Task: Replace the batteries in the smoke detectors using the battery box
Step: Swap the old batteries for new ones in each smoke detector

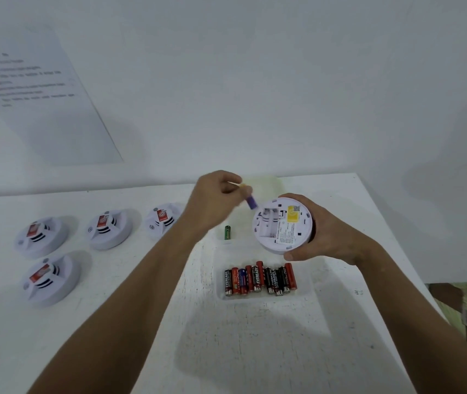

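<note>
My right hand (323, 233) grips a white round smoke detector (282, 224) tilted with its back toward me, its battery bay uncovered and looking empty. Just above the bay's left edge, my left hand (215, 197) pinches a purple battery (250, 201). A green battery (227, 232) lies on the table left of the detector. The clear battery box (303, 291) in front holds several red and black batteries (260, 278).
Several white smoke detectors sit face up at the left: (42, 236), (108, 227), (162, 220), (52, 280). A printed sheet (42, 103) hangs on the wall at the upper left. The white table's right edge (414, 268) falls away to the floor.
</note>
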Tool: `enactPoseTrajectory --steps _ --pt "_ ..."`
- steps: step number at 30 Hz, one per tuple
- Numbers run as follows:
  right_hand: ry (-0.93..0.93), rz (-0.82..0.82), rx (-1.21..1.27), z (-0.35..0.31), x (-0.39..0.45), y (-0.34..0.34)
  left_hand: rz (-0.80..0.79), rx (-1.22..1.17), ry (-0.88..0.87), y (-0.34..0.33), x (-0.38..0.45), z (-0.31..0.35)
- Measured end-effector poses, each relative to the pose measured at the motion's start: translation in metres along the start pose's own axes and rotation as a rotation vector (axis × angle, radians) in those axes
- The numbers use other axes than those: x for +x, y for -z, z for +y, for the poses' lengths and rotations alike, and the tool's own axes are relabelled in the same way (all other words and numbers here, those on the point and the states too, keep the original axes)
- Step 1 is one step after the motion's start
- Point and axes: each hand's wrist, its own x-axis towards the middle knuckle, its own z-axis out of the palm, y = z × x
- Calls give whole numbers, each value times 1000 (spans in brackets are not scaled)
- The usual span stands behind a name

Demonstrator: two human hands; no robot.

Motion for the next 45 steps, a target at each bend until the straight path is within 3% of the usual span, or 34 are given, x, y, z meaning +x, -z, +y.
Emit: enactPoseTrajectory --steps 3,10,18,30,41,43,45 --pt "-18 52 15 4 -7 5 87 129 67 13 14 -22" --pt "-55 69 29 9 -5 3 -28 520 216 -2 23 -48" --pt "-83 44 25 13 -1 4 -271 593 272 -10 34 -57" --pt "-81 48 65 15 -3 3 -65 457 143 -16 13 -71" --pt "-5 118 69 3 -36 3 165 475 -130 -11 -42 -54" --pt "16 131 74 1 -45 2 160 514 -178 -18 -63 -50" --pt "25 138 82 0 -53 0 47 581 -154 -30 -76 -47"
